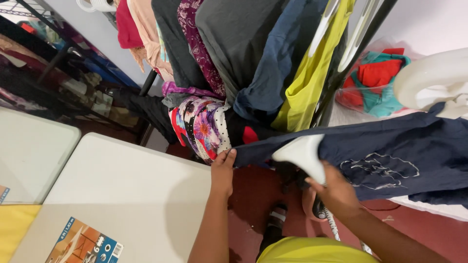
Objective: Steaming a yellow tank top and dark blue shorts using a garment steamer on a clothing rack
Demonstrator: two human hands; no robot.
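At the far left lies a white plastic folding counter (117, 180), with a yellow cloth (14, 229) on its near corner and a flat printed packet in blue and orange (83, 243) beside it. A second white counter (29, 151) stands just beyond. Above, a dark metal rack (341, 63) carries hanging clothes: grey, purple-patterned, blue and lime-yellow pieces, with a floral and polka-dot bundle (202, 126) beneath them. The left hand (223, 170) pinches the left edge of a dark navy cotton garment with a white line drawing (390, 156), fingers closed on the cloth, pulling it taut. The right hand (336, 192) is wrapped around a white plastic steamer head (304, 156) pressed against the same garment. The garment stretches rightward over a white surface. Behind it sits a clear bag of red and teal clothes (375, 78).
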